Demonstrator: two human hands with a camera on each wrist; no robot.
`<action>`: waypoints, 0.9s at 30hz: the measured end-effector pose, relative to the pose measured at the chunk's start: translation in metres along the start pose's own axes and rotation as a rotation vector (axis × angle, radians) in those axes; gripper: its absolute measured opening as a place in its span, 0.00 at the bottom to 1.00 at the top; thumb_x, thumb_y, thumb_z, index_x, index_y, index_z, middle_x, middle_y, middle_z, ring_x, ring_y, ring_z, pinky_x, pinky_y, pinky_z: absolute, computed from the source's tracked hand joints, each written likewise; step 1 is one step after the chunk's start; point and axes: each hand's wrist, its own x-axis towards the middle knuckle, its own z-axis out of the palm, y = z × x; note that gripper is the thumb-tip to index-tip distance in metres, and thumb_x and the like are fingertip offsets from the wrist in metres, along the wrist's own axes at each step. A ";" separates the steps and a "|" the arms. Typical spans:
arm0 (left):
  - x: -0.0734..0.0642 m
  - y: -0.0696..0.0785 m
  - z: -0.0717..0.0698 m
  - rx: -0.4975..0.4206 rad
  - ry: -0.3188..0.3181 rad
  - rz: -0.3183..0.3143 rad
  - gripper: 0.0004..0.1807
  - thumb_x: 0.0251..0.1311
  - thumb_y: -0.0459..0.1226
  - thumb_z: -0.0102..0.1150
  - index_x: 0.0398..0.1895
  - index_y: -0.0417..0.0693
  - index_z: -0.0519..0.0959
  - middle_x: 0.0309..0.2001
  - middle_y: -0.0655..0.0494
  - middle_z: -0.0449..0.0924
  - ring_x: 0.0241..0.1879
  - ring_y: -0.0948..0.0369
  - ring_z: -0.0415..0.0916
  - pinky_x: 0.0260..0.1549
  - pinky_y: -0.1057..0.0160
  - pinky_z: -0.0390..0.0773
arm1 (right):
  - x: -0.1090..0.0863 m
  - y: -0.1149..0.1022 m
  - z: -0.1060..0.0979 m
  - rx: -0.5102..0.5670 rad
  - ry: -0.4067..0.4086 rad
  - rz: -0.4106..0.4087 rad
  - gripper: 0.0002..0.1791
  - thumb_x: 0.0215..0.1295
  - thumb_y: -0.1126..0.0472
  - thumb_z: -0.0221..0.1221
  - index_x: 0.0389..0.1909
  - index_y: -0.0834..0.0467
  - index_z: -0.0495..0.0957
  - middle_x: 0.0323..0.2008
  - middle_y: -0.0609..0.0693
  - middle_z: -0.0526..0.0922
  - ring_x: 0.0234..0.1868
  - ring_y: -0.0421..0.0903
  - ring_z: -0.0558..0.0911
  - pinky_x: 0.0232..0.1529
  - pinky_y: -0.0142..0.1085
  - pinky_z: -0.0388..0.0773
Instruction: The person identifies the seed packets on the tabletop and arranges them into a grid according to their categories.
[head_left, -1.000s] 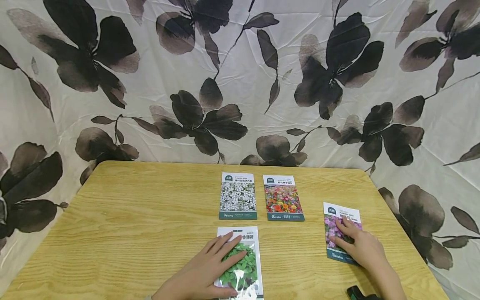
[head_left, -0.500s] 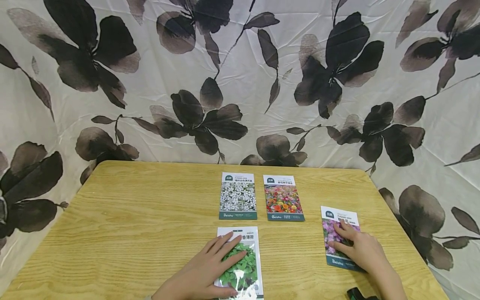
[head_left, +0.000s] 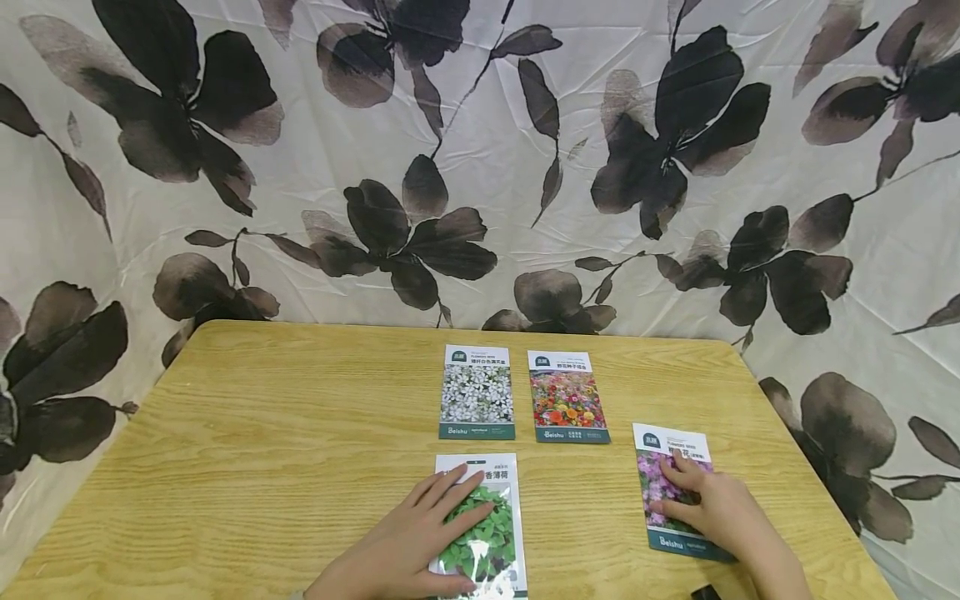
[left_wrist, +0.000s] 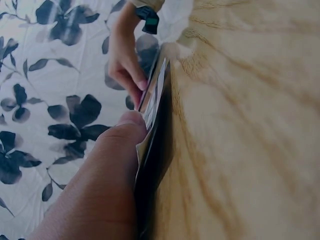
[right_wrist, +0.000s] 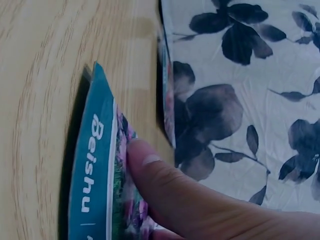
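Observation:
My left hand (head_left: 408,537) lies flat over a seed packet with green mint leaves (head_left: 498,542), fingers spread, at the front middle of the table. In the left wrist view, the thumb (left_wrist: 107,160) rests along that packet's edge. At the right, my right hand (head_left: 720,508) presses its thumb and fingertips onto the face of a seed packet with purple flowers (head_left: 655,479). The right wrist view has the thumb on the flower picture, beside the packet's teal "Beishu" band (right_wrist: 90,170). Part of this packet is hidden beneath the hand.
Behind, side by side, lie a seed packet with white flowers (head_left: 477,398) and one with mixed bright flowers (head_left: 567,402). A floral cloth (head_left: 480,167) hangs beyond the back edge of the wooden table (head_left: 262,433). A dark wrist device (head_left: 705,592) shows below the right arm.
The right hand has slid the purple-flower packet toward the front and slightly left across the table. The left hand stays on the mint packet.

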 end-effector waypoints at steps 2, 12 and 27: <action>0.000 0.000 0.000 0.001 0.004 0.001 0.43 0.65 0.70 0.41 0.79 0.63 0.55 0.80 0.52 0.44 0.77 0.49 0.43 0.66 0.43 0.61 | -0.001 -0.003 -0.001 0.012 -0.020 -0.004 0.43 0.52 0.34 0.67 0.61 0.60 0.79 0.63 0.69 0.72 0.56 0.73 0.75 0.52 0.64 0.73; 0.000 -0.001 0.001 0.001 0.008 0.002 0.43 0.65 0.70 0.41 0.79 0.64 0.54 0.80 0.53 0.44 0.77 0.49 0.42 0.65 0.43 0.60 | -0.003 -0.015 0.000 0.027 -0.062 -0.040 0.43 0.51 0.35 0.68 0.62 0.59 0.78 0.64 0.68 0.71 0.55 0.73 0.76 0.53 0.63 0.74; 0.000 -0.001 0.001 -0.027 0.000 -0.001 0.42 0.66 0.69 0.41 0.79 0.62 0.55 0.80 0.52 0.44 0.77 0.49 0.41 0.66 0.42 0.62 | -0.004 -0.026 0.006 0.015 -0.071 -0.019 0.45 0.49 0.31 0.66 0.61 0.58 0.79 0.63 0.67 0.73 0.55 0.71 0.77 0.53 0.61 0.75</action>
